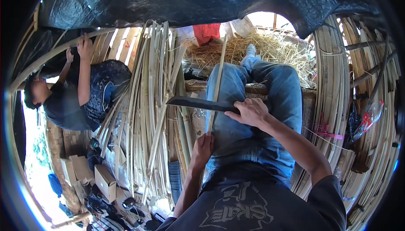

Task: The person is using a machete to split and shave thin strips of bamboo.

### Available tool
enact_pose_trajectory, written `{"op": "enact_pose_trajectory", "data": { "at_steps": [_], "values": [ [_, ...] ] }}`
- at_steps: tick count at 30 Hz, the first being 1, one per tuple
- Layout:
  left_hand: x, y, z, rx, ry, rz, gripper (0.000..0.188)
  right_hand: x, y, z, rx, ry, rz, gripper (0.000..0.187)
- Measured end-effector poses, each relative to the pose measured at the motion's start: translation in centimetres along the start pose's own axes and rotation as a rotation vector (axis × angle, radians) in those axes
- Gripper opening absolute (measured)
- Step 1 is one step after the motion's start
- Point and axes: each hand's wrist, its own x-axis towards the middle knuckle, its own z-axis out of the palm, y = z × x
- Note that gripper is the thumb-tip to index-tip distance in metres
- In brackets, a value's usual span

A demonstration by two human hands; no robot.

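My right hand (251,112) is wrapped round the handle end of a dark machete (192,102), its long blade pointing left above my thighs. Lower and to the left, my left hand (203,146) is closed on a narrow bamboo strip (220,72). The strip runs up and away over my left knee, and the blade lies across it. Whether the edge bites into the bamboo I cannot tell. The handle is mostly hidden under my right fingers.
Long bamboo strips (145,91) stand in a bundle at my left; more bamboo (331,83) lines the right side. Straw (278,51) lies past my foot. Another person (90,91) works at far left with raised hands by a curved pole. Cardboard boxes (105,183) sit lower left.
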Motion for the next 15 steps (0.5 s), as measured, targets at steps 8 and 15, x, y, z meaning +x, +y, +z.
{"op": "enact_pose_trajectory", "data": {
  "at_steps": [8, 15],
  "values": [
    [-8.7, -0.3, -2.6, 0.415, 0.042, 0.043, 0.043, 1.9, 2.6, 1.6, -0.103, 0.230, 0.079, 0.061],
    [-14.6, -2.0, -5.1, 0.366, -0.006, -0.037, 0.044, 2.3, 3.2, 1.4, -0.151, 0.199, 0.050, 0.063]
  ]
}}
